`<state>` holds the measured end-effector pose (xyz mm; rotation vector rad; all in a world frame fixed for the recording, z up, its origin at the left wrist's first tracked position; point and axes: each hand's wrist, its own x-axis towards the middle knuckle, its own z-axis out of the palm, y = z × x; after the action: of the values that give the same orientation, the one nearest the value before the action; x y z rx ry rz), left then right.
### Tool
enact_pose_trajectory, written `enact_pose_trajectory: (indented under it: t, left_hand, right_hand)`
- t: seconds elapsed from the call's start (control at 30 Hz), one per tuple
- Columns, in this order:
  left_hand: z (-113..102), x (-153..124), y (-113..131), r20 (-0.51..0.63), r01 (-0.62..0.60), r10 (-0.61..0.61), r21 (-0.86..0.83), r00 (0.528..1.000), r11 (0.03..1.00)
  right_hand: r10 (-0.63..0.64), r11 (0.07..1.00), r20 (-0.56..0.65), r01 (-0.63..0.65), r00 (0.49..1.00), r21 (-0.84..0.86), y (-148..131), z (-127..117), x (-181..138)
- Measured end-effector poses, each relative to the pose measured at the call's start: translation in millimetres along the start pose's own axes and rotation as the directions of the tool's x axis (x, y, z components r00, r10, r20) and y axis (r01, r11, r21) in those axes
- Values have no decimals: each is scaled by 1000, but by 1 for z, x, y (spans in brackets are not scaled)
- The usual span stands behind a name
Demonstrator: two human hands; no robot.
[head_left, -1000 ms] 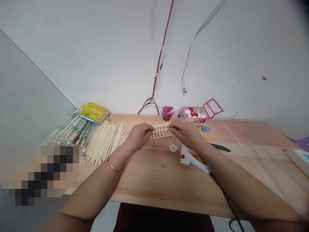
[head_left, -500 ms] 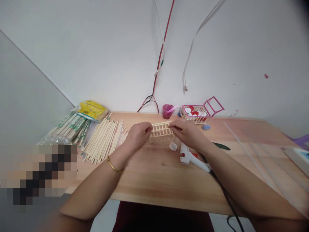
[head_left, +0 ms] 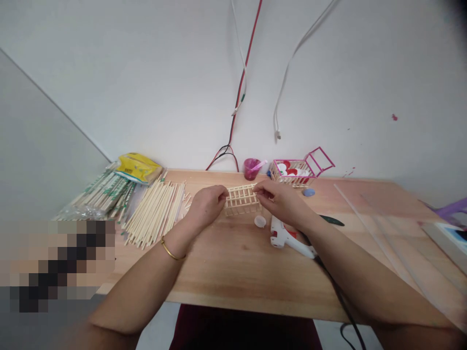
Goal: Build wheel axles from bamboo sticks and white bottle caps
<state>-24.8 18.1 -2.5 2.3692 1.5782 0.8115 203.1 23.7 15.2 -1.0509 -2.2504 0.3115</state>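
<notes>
Worktop of pale, brown-grained wood below, held a small open box frame of thin cream-coloured wooden sticks out in front, near the middle, with both arms stretched forward. Pinched its left end with the left hand, thumb and fingers drawn together in a narrow grip at the upper edge. Closed the right hand just as narrowly on the opposite end, near the upper corner. Could not tell about contact between the underside of the frame and the worktop. Wore a thin gold-coloured bangle on the left wrist.

Had a small white round cap lying just on the near side of the frame and, beside it, a white glue gun with a red part, trailing a black cord under the right forearm. Saw a dark green blade-shaped thing past that forearm, partly hidden. Had, to the left, a loose pile of bare cream sticks and, farther out, plastic-wrapped bundles of sticks with green print, next to a yellow packet. Saw, beyond the right hand, a pink-edged stick box full of red and white round pieces, a translucent purple cup near it, and a blue oval lump closer in.
</notes>
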Motion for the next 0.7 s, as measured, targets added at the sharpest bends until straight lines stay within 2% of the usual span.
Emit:
enact_pose_trajectory:
  t: [0.33,0.7]
  left_hand:
    - [-1,-2,1,-10,50,-51,-81,999,995]
    - [-2,-2,0,-78,70,-84,-173,993,982]
  right_hand:
    - [6,1000,-2,-6,1000,26,1,2,0]
    - [7,999,-22,-6,1000,54,-1,0,0]
